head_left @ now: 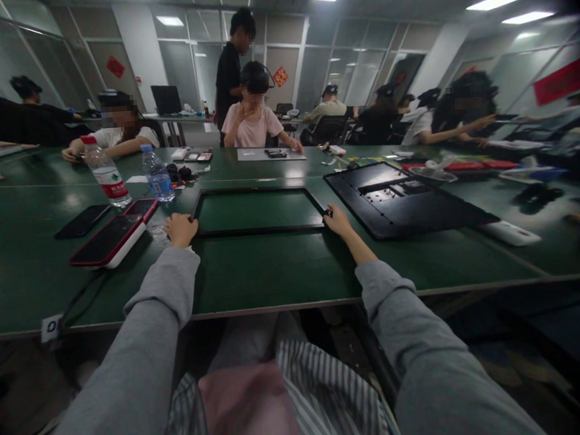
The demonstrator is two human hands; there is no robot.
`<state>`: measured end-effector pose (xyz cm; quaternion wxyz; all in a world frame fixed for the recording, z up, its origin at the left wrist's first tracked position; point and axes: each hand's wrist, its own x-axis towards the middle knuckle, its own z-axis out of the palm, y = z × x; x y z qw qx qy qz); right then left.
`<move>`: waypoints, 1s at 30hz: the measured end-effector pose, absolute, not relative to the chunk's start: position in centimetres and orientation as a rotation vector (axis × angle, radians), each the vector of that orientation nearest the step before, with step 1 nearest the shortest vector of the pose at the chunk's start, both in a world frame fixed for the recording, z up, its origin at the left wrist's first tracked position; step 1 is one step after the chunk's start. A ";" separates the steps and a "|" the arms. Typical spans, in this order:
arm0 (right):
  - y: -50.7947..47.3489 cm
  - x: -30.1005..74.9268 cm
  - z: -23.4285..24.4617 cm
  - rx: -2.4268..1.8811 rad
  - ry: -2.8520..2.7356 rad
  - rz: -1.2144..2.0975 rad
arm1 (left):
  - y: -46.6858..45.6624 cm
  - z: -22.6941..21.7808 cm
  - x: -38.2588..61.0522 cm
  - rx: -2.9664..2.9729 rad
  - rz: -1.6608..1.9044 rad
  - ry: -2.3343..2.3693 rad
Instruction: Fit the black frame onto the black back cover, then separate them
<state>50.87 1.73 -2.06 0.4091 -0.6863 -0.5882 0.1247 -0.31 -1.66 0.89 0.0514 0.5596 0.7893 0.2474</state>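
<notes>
A thin black rectangular frame [260,231] lies flat on the green table [274,278] in front of me. My left hand [181,229] is closed on its near left corner. My right hand [337,221] is closed on its near right corner. Both arms reach out in grey sleeves. The green tabletop shows through the frame's open middle.
A large black panel [403,199] lies to the right of the frame, a white bar [509,233] beside it. Left are three phones [107,240] and two water bottles [158,174]. Several people sit across and along the table with small parts.
</notes>
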 end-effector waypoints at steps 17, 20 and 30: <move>1.9 51.1 -2.2 -1.656 -1.412 0.329 | -2.1 1.9 1.6 2.154 0.821 1.777; 2.0 51.4 -2.2 -1.634 -1.354 0.297 | -2.5 2.4 1.9 2.226 0.725 1.717; 2.7 51.9 -2.0 -1.531 -1.190 0.272 | -1.4 1.6 1.3 2.212 0.600 1.778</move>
